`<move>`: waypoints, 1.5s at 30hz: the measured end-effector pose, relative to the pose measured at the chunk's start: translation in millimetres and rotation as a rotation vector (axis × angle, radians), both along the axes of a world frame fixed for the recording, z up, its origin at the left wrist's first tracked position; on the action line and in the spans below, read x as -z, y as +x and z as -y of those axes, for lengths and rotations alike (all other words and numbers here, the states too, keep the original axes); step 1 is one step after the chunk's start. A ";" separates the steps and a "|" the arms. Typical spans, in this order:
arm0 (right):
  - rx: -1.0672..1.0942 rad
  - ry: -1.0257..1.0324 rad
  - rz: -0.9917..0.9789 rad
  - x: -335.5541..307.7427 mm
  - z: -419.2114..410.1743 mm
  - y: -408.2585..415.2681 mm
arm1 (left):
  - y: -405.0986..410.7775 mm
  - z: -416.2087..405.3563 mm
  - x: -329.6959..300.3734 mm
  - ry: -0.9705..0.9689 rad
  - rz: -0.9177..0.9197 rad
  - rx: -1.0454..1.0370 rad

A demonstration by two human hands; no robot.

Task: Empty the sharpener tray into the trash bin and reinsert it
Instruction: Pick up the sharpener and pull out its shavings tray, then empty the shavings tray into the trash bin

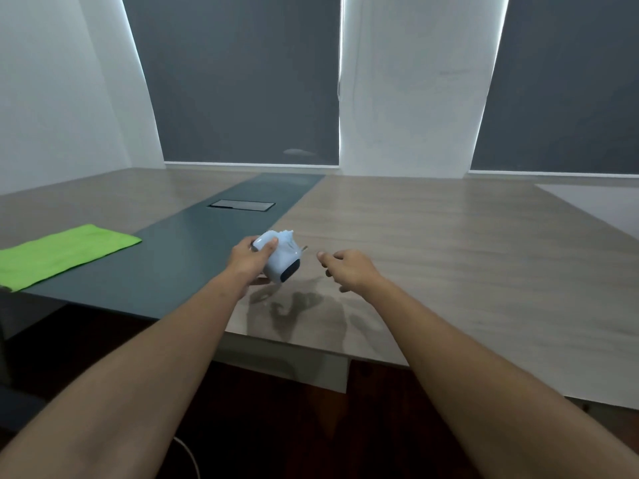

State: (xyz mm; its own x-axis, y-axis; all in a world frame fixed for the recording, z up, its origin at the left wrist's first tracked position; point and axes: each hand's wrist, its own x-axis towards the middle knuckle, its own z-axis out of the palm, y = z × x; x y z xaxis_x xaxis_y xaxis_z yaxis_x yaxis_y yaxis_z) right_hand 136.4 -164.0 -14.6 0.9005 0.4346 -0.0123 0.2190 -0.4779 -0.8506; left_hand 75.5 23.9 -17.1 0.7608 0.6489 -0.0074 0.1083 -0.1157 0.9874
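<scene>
At the far left of the frame a green cloth [65, 254] lies flat on the surface [449, 271], well apart from the work. Right of it, in the dark centre strip, sits a closed cable hatch [242, 205].

Just left of centre, the left hand [249, 262] wraps around the pale blue sharpener [281, 257], thumb over its top and fingers underneath, holding it tilted and lifted a little off the surface (its shadow falls below it). A dark panel [289, 270] faces the lower right of the frame; I judge this to be the front of the tray, apparently still seated in the body.

Right of centre, the right hand [347, 269] is empty, fingers loosely curled, near the sharpener but not touching it.

No trash bin is in view, so the emptying has not begun. The step in hand looks like drawing the tray out. To do it well, the left hand should steady the body firmly and level it, so shavings do not spill, while the right pinches the dark panel's edges and pulls straight along the slot, without twisting.
</scene>
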 end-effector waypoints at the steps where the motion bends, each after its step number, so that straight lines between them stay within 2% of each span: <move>1: 0.005 0.072 -0.106 -2.1 0.3 -2.6 | 0.4 6.0 -2.8 -0.031 0.000 0.040; 4: 0.015 0.205 -0.328 -7.8 5.0 -10.1 | -1.4 21.5 -8.6 -0.071 -0.012 0.162; 7: 0.020 0.290 -0.411 -7.7 11.7 -9.8 | -2.8 36.1 -12.0 -0.037 -0.015 0.294; 12: 0.015 0.389 -0.425 -2.1 24.7 -6.4 | -4.1 56.7 -17.6 0.040 -0.034 0.430; 19: 0.034 0.481 -0.379 7.5 52.6 -2.6 | 0.9 71.4 -16.7 0.083 -0.038 0.475; 24: 0.133 0.578 -0.325 9.9 74.6 10.2 | 2.1 73.1 -18.7 0.144 -0.027 0.446; 30: 0.226 0.626 -0.266 12.1 111.5 17.3 | 5.9 78.6 -4.9 0.374 0.063 0.269; 34: 0.229 0.581 -0.218 16.9 124.5 14.8 | 11.9 88.1 7.1 0.493 0.008 0.158; 41: 0.210 0.569 -0.184 14.2 151.6 -4.0 | 7.1 107.2 19.4 0.561 -0.053 0.146; 45: 0.270 0.611 -0.183 8.8 177.5 -17.0 | 2.0 114.8 12.1 0.620 -0.127 0.139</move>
